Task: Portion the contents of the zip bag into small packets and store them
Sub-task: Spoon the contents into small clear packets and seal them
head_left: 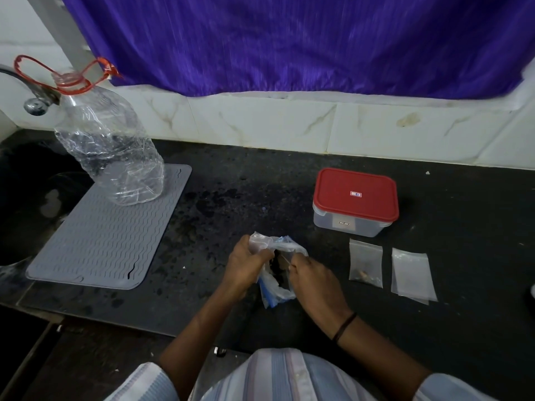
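A purple curtain hangs across the top of the view, its hem falling over a band of pale marbled wall tiles. Below them runs a dark speckled counter. At the left a grey ribbed mat lies on the counter, and a large clear plastic bottle with a red handle ring stands on the mat's far corner, leaning a little (its sides look crumpled). A tap pokes in just behind the bottle's neck.

To the right, well apart from the mat, sits a clear plastic box with a red lid closed on top. Just in front of the box lie two small clear packets side by side, not touching: the left packet has a few pale bits at its bottom, and the right packet looks like a thin stack of unfilled ones.

Near the middle of the counter, the zip bag is held up between both hands, its mouth pulled apart, with dark contents showing inside. The left hand has its fingers curled round the bag's left edge. The right hand pinches the opposite edge with thumb and fingertips; a dark band circles that wrist. A striped shirt fills the bottom edge.
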